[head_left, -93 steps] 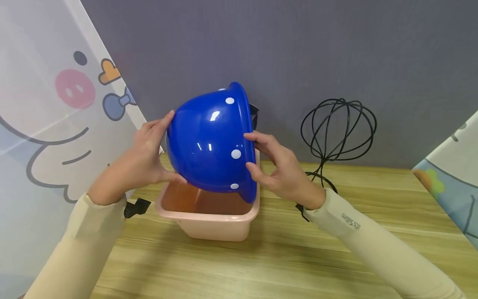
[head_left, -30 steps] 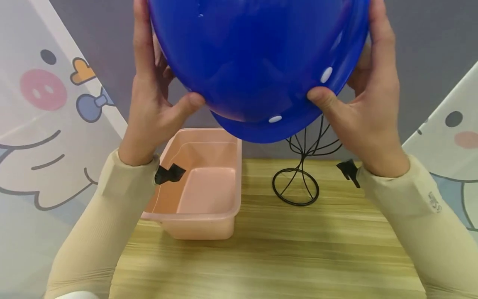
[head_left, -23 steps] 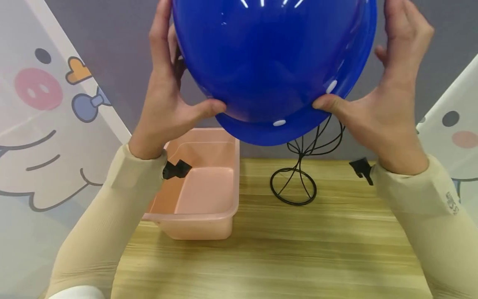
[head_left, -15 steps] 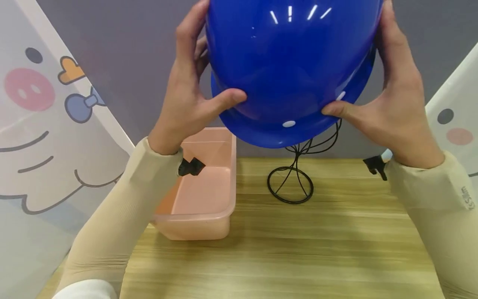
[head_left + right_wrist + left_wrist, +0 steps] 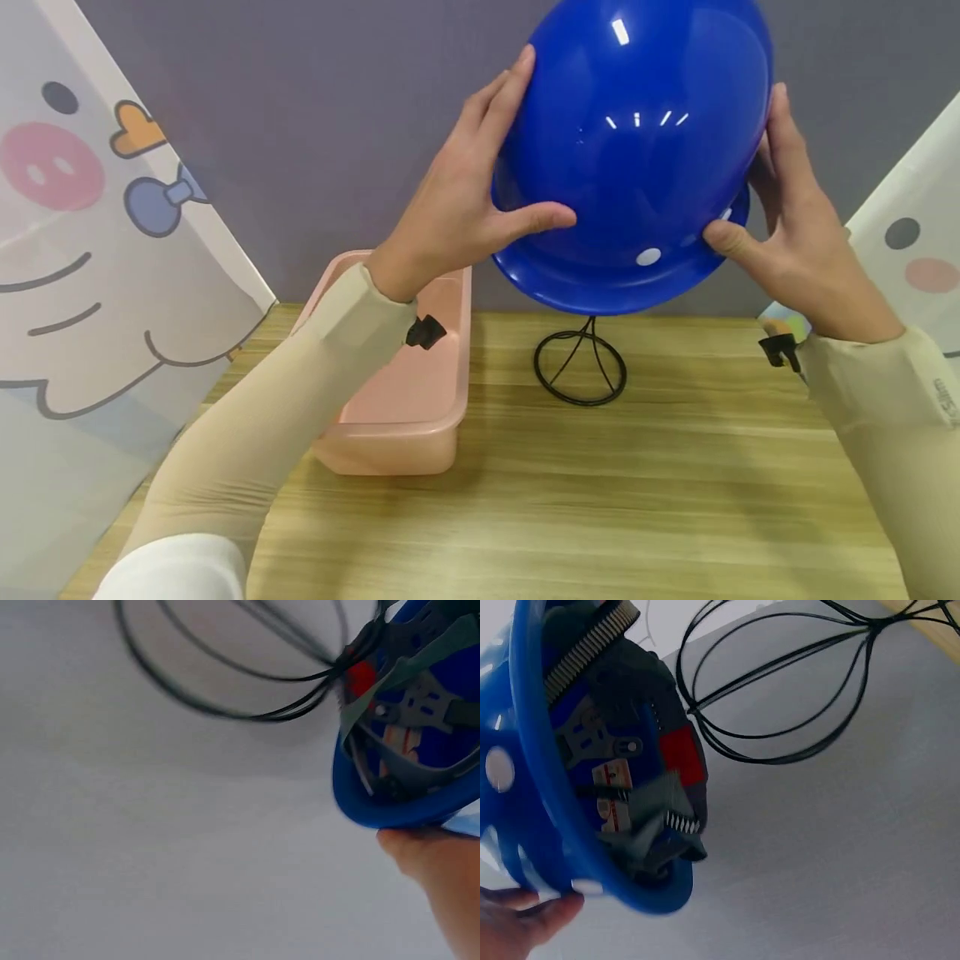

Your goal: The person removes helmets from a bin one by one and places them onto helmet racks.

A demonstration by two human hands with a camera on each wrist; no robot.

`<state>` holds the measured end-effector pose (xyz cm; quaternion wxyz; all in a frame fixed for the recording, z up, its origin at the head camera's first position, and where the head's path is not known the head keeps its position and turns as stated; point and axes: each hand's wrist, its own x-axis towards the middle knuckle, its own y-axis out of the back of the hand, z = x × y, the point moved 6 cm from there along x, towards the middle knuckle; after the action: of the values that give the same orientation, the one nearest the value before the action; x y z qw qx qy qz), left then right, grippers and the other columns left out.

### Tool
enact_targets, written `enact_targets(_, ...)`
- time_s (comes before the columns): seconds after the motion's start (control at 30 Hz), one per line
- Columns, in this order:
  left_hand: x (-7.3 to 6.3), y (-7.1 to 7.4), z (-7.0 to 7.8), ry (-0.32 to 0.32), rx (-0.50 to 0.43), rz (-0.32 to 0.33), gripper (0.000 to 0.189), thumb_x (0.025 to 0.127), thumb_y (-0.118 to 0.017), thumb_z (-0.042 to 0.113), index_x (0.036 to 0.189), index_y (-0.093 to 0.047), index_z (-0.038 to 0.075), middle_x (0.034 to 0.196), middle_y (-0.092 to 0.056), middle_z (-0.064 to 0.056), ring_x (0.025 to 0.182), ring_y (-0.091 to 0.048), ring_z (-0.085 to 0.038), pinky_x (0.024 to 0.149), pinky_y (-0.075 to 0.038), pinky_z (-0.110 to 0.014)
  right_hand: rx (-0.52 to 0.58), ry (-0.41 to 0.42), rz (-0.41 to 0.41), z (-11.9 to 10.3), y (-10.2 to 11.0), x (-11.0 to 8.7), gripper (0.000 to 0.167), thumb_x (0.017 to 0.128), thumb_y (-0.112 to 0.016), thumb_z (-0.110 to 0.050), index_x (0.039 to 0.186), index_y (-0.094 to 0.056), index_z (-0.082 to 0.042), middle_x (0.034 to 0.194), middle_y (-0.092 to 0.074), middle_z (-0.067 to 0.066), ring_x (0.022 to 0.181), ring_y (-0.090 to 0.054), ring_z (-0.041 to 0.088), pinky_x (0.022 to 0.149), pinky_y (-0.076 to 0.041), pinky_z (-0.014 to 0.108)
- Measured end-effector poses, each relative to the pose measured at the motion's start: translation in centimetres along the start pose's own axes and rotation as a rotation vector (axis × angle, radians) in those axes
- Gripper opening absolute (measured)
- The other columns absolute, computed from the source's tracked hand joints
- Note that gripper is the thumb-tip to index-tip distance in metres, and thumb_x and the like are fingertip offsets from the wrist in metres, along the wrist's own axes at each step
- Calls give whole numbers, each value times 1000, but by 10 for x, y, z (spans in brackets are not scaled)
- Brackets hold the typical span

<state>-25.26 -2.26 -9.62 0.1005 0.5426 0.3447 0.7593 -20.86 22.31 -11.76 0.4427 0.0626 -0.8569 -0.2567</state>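
A shiny blue hard hat (image 5: 637,150) with white dots near its brim is held up between both hands, dome toward me. My left hand (image 5: 468,196) grips its left side, thumb across the front and fingers along the shell. On the right, my right hand (image 5: 810,242) holds the brim area, thumb in front, other fingers partly hidden behind. Behind and below the hat stands a black wire stand (image 5: 592,327); its upper loops are hidden in the head view. The left wrist view shows the hat's grey inner harness (image 5: 615,750) facing those wire loops (image 5: 780,665).
A pink plastic tub (image 5: 382,452) stands left of the wire stand, under my left forearm. The wooden table (image 5: 637,492) ends at a grey back wall (image 5: 300,125). Cartoon-printed panels (image 5: 67,292) flank both sides.
Both hands lifted the hard hat from over the pink tub and carried it right, in front of the wire stand. Its brim, earlier facing right, now points down; lately it moved farther from me.
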Motion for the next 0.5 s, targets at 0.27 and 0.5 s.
enact_targets(0.27,2,-15,0,-28,54,-40,81,92,-57,42,152,-14,7,153,-19,-14,140,-12,-9,108,-20,-26,424,-5,23,36,12,-1,100,76,-78,-5,153,-16,-17,157,-11,2,143,-7,24,112,-9,29)
enact_targets(0.5,0,-21,2,28,74,-39,83,90,-56,47,152,-14,11,153,-20,-15,140,-12,-12,109,-20,-29,471,-46,36,51,17,-2,99,73,-78,0,152,-21,-21,157,-13,1,142,-10,24,113,-5,35)
